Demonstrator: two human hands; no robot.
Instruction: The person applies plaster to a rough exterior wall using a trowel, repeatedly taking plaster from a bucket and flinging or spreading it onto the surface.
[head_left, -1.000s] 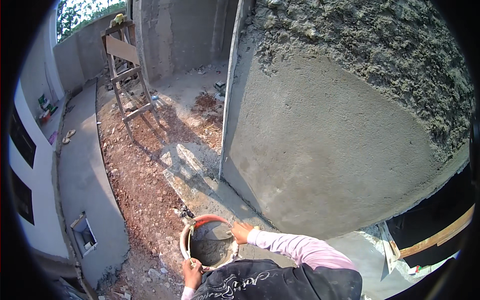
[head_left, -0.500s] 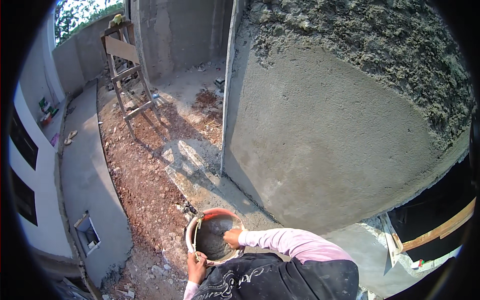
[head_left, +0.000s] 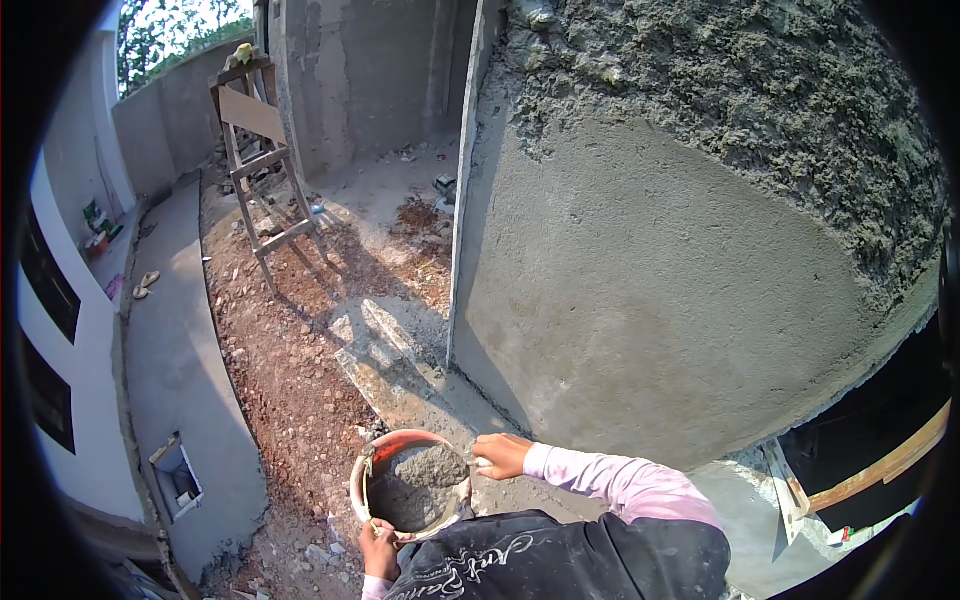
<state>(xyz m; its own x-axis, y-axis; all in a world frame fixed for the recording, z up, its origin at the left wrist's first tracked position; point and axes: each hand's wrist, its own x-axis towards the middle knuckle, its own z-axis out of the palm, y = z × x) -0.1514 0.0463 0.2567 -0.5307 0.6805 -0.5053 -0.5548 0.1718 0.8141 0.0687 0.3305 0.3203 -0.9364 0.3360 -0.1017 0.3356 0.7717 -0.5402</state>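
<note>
An orange-red bucket (head_left: 405, 437) with a pale, mortar-smeared rim stands low in the middle. Wet grey mortar (head_left: 425, 480) lies heaped inside it. My left hand (head_left: 378, 550) is closed on the bucket's near-left rim, where its thin yellowish handle also runs. Just beyond the right rim, my right hand (head_left: 503, 455) is closed, knuckles up. Something small and pale shows at its fingers; the rest of what it grips is hidden. Beside it rises a wall (head_left: 650, 290), smooth grey plaster below and rough, lumpy mortar along the upper right.
A mortar-covered board (head_left: 385, 350) lies on reddish rubble beyond the bucket. A wooden trestle (head_left: 255, 150) stands farther off at left. A concrete walkway (head_left: 175, 330) with a square opening runs along the left. At lower right, timber pieces (head_left: 880, 465) edge a dark gap.
My right hand has moved from inside the bucket up and right, past its rim. The bucket appears slightly lower and left, my left hand still on it. The heaped mortar shows more fully.
</note>
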